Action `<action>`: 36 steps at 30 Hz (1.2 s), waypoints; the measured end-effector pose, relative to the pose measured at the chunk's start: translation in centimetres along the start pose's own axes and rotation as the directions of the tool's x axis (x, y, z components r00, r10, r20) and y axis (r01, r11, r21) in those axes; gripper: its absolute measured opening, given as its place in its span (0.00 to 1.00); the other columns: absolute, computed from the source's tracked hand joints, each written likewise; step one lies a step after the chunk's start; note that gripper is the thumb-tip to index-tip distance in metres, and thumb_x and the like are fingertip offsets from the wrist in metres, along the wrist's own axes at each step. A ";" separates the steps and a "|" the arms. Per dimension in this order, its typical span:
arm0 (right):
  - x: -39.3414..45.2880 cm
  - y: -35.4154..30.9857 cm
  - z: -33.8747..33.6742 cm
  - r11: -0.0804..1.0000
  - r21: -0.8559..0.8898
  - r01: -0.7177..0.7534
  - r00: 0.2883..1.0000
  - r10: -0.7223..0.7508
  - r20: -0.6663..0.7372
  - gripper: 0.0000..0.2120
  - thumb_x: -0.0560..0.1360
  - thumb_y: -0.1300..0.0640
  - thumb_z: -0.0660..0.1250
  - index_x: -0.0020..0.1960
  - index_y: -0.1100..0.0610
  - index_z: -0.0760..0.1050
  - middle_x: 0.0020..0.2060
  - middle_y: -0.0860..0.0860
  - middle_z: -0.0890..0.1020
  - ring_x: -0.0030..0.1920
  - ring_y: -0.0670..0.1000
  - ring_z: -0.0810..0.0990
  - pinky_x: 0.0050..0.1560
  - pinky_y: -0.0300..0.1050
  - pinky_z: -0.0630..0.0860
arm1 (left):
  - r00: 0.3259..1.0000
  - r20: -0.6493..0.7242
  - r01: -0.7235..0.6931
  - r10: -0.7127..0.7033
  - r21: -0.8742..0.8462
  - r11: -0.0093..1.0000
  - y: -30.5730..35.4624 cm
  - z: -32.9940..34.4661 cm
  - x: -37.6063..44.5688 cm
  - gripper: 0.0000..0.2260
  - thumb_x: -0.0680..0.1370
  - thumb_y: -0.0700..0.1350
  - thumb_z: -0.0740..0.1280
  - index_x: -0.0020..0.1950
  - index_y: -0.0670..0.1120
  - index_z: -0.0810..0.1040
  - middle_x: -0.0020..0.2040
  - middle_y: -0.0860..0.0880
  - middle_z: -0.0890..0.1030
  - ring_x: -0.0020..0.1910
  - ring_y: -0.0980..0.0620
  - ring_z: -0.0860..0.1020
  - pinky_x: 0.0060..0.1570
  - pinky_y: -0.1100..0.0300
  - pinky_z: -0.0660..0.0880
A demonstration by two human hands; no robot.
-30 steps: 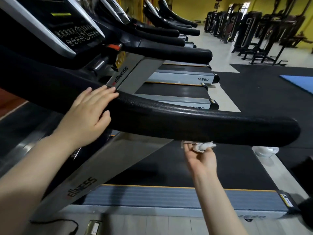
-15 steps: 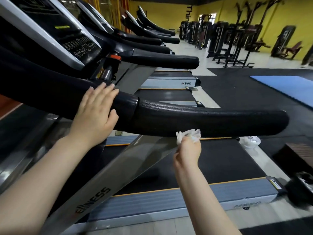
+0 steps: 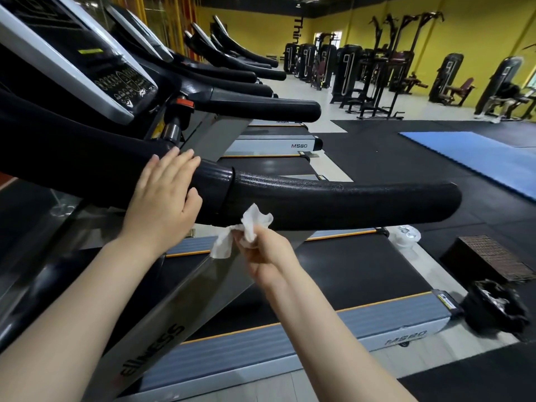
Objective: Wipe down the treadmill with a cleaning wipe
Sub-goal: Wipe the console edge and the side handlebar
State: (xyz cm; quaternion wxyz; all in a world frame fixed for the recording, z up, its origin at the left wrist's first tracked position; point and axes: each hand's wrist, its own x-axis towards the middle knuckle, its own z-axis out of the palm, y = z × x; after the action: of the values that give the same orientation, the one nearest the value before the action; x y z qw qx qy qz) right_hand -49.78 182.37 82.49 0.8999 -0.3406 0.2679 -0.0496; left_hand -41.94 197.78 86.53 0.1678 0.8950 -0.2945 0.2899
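The treadmill's black padded handrail (image 3: 348,201) runs left to right across the middle of the view, above the dark belt (image 3: 348,274). My left hand (image 3: 165,198) lies flat on the rail near its glossy joint, fingers spread, holding nothing. My right hand (image 3: 261,250) is just below the rail, pinching a crumpled white cleaning wipe (image 3: 246,230) whose top edge touches the rail's underside. The silver upright (image 3: 162,329) slopes down beneath both arms. The console (image 3: 116,79) is at upper left.
More treadmills (image 3: 261,108) line up behind this one. A black bin (image 3: 493,309) with a liner stands by the deck's rear corner, next to a brown box (image 3: 490,256) and a white wipe container (image 3: 406,235). Weight machines (image 3: 362,71) and a blue mat (image 3: 475,155) lie across the room.
My right hand has slid the wipe leftward along the rail's underside, toward my left hand, and the wipe has unfolded more. My left hand stayed flat on the rail. My view has swung right.
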 end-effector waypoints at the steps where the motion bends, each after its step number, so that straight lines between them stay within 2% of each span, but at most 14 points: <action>1: 0.0 -0.3 -0.9 1.000 0.019 -0.019 0.999 0.018 0.033 0.05 0.77 0.67 0.67 0.42 0.63 0.75 0.28 0.52 0.76 0.27 0.45 0.76 0.31 0.35 0.76 | 1.000 0.004 0.001 -0.001 -0.005 1.000 0.0 -0.1 0.0 0.28 0.77 0.49 0.51 0.77 0.45 0.65 0.78 0.50 0.63 0.79 0.54 0.53 0.76 0.60 0.37; 5: -1.6 -2.0 -6.4 0.999 -0.013 -0.052 0.982 0.054 0.183 0.10 0.77 0.68 0.65 0.44 0.63 0.85 0.42 0.52 0.80 0.44 0.46 0.76 0.40 0.37 0.80 | 0.999 0.010 0.041 -0.041 -0.128 0.991 1.2 -0.5 -1.0 0.26 0.76 0.47 0.55 0.75 0.46 0.68 0.78 0.50 0.63 0.79 0.54 0.53 0.77 0.56 0.44; 8: -3.1 -3.0 -9.9 0.989 -0.140 0.045 0.956 -0.002 0.293 0.10 0.75 0.64 0.65 0.54 0.63 0.80 0.42 0.54 0.61 0.42 0.48 0.59 0.47 0.38 0.78 | 0.999 0.050 0.001 0.016 -0.320 0.947 4.3 -0.2 -2.6 0.23 0.76 0.46 0.57 0.70 0.47 0.72 0.74 0.53 0.68 0.77 0.58 0.56 0.75 0.60 0.51; 11: -3.9 -4.1 -11.7 0.965 -0.229 0.127 0.932 -0.037 0.361 0.09 0.77 0.63 0.62 0.56 0.60 0.78 0.46 0.56 0.71 0.47 0.49 0.71 0.53 0.43 0.76 | 0.974 0.193 -0.016 0.123 -0.478 0.878 8.2 1.0 -4.2 0.20 0.76 0.49 0.58 0.67 0.53 0.75 0.68 0.60 0.73 0.73 0.63 0.64 0.73 0.61 0.61; 13: -4.0 -4.9 -12.7 0.928 -0.320 0.189 0.923 -0.057 0.380 0.12 0.79 0.60 0.62 0.59 0.62 0.77 0.51 0.57 0.77 0.51 0.51 0.76 0.57 0.47 0.74 | 0.922 0.366 0.107 0.127 -0.557 0.824 10.6 1.9 -4.9 0.17 0.76 0.56 0.61 0.65 0.60 0.74 0.62 0.66 0.76 0.65 0.66 0.71 0.66 0.58 0.70; 15: -4.2 -6.1 -13.6 0.881 -0.406 0.243 0.919 -0.075 0.388 0.14 0.79 0.59 0.63 0.62 0.63 0.77 0.53 0.58 0.80 0.54 0.54 0.78 0.59 0.52 0.72 | 0.844 0.523 0.257 0.120 -0.589 0.766 12.6 3.0 -4.9 0.17 0.75 0.60 0.65 0.64 0.63 0.72 0.54 0.65 0.81 0.55 0.64 0.78 0.58 0.56 0.75; 17: -4.5 -7.5 -14.3 0.851 -0.448 0.274 0.914 -0.086 0.396 0.12 0.79 0.59 0.63 0.58 0.63 0.77 0.49 0.58 0.81 0.50 0.55 0.79 0.53 0.50 0.73 | 0.802 0.588 0.353 0.109 -0.613 0.707 14.0 3.8 -4.2 0.11 0.77 0.54 0.70 0.58 0.59 0.77 0.46 0.61 0.83 0.47 0.59 0.81 0.52 0.54 0.77; 20: -4.4 -10.0 -15.5 0.802 -0.523 0.290 0.934 -0.118 0.337 0.05 0.78 0.57 0.65 0.50 0.57 0.79 0.37 0.52 0.75 0.39 0.50 0.69 0.40 0.45 0.65 | 0.823 0.567 0.400 0.027 -0.613 0.682 15.5 4.2 -2.9 0.01 0.77 0.48 0.71 0.45 0.54 0.81 0.38 0.59 0.82 0.38 0.61 0.77 0.42 0.59 0.73; 24: -3.9 -13.5 -17.2 0.792 -0.554 0.258 0.964 -0.172 0.203 0.06 0.73 0.61 0.62 0.47 0.59 0.76 0.36 0.52 0.73 0.37 0.47 0.69 0.38 0.42 0.66 | 0.785 0.614 0.538 -0.075 -0.618 0.573 16.9 4.0 -1.6 0.09 0.71 0.53 0.67 0.42 0.48 0.79 0.35 0.57 0.77 0.36 0.60 0.73 0.40 0.60 0.69; 27: -3.5 -16.4 -19.0 0.601 -0.722 0.341 0.916 -0.384 0.113 0.08 0.71 0.59 0.66 0.47 0.63 0.74 0.35 0.49 0.76 0.39 0.49 0.75 0.41 0.45 0.72 | 0.779 0.608 0.589 -0.152 -0.627 0.511 18.3 3.9 -0.8 0.12 0.69 0.53 0.65 0.44 0.45 0.78 0.35 0.55 0.76 0.36 0.58 0.72 0.39 0.58 0.68; 29: -3.8 -18.6 -19.5 0.410 -0.787 0.461 0.828 -0.517 0.215 0.04 0.75 0.61 0.67 0.43 0.61 0.75 0.35 0.44 0.80 0.40 0.47 0.80 0.43 0.46 0.78 | 0.791 0.581 0.591 -0.192 -0.644 0.485 19.3 4.0 -0.5 0.12 0.71 0.51 0.66 0.45 0.43 0.76 0.35 0.54 0.74 0.34 0.58 0.71 0.38 0.59 0.66; 33: -5.4 -22.3 -18.9 -0.021 -0.821 0.571 0.757 -0.372 0.536 0.10 0.76 0.58 0.67 0.44 0.44 0.82 0.46 0.39 0.80 0.46 0.42 0.81 0.48 0.41 0.76 | 0.839 0.471 0.542 -0.272 -0.678 0.497 20.9 4.0 0.2 0.05 0.77 0.43 0.67 0.44 0.42 0.75 0.34 0.52 0.73 0.34 0.56 0.69 0.37 0.58 0.65; 34: -5.7 -22.9 -18.6 -0.049 -0.797 0.602 0.749 -0.312 0.585 0.13 0.77 0.59 0.66 0.46 0.41 0.82 0.45 0.40 0.80 0.45 0.42 0.80 0.47 0.40 0.76 | 0.847 0.448 0.531 -0.288 -0.685 0.499 21.2 4.0 0.4 0.04 0.77 0.42 0.66 0.44 0.43 0.75 0.34 0.52 0.73 0.34 0.56 0.69 0.37 0.58 0.65; 36: -6.4 -23.3 -17.3 0.052 -0.742 0.668 0.737 -0.185 0.650 0.16 0.76 0.62 0.67 0.53 0.41 0.82 0.40 0.42 0.81 0.38 0.41 0.78 0.41 0.36 0.75 | 0.858 0.430 0.513 -0.279 -0.705 0.489 21.7 4.0 0.8 0.04 0.78 0.42 0.66 0.45 0.43 0.75 0.35 0.50 0.74 0.35 0.55 0.71 0.38 0.57 0.67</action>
State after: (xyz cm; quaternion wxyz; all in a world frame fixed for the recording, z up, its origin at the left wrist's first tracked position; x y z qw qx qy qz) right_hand -61.99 156.22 89.50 0.4557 -0.8846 -0.0622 -0.0776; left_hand -53.26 178.85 86.75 0.5738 0.7943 -0.1956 -0.0404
